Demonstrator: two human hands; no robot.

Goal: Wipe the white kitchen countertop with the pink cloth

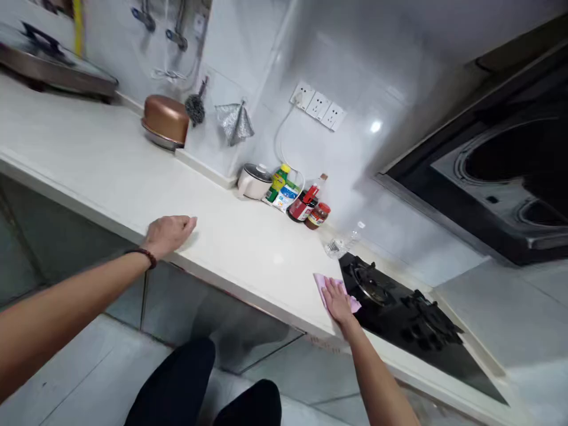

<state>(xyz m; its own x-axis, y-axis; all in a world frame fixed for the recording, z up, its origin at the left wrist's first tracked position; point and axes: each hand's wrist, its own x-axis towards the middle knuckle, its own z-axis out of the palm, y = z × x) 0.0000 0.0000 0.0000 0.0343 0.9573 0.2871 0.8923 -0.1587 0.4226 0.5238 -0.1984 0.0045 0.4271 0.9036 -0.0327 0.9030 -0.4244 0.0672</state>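
The pink cloth (320,283) is lying flat on the white counter (110,165), right up against the black gas stove (399,313). The person's right hand (336,300) is pressing on it, palm flat, fingers spread. Their left hand (168,234) is resting near the counter's front edge, well apart, loosely curled and holding nothing. Sauce bottles (306,204) are sitting by the wall.

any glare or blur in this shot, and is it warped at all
Head view: one bright glare spot on the glossy white tiled wall, a fainter sheen on the smooth white countertop; the whole frame is tilted and wide-angle stretched, slightly soft; the right hand on the pink cloth reads clearly.
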